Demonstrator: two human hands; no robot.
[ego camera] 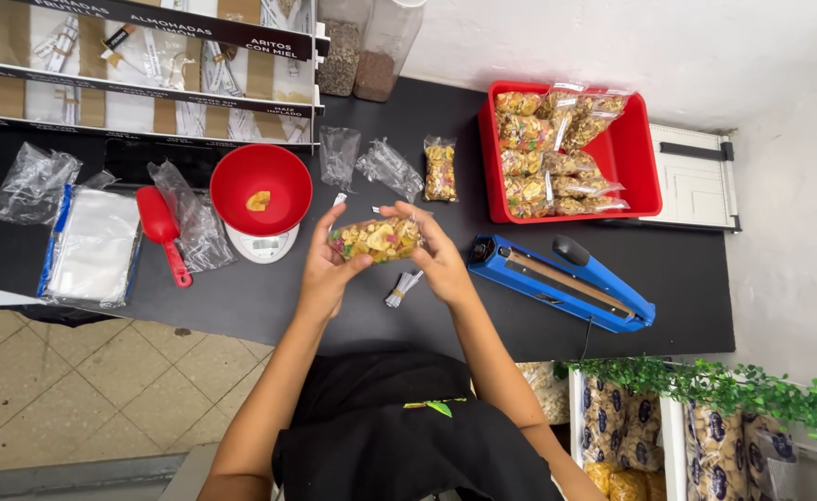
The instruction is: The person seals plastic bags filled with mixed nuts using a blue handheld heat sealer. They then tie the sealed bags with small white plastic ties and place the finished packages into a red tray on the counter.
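Note:
Both my hands hold a small clear bag of mixed dried fruit and nuts (378, 239) lying sideways above the black table (668, 278). My left hand (323, 262) grips its left end and my right hand (438, 252) grips its right end. Just below the bag lies a bundle of white twist ties (403, 289). A red bowl (261, 188) with a bit of yellow fruit in it sits on a white scale (262, 246) to the left. One filled bag (441, 169) lies alone further back.
A blue heat sealer (561, 278) lies to the right. Behind it a red tray (645, 162) holds several filled bags. Empty clear bags (362, 160), a red scoop (162, 230) and a stack of plastic bags (93, 246) lie on the left. Labelled bins stand at the back.

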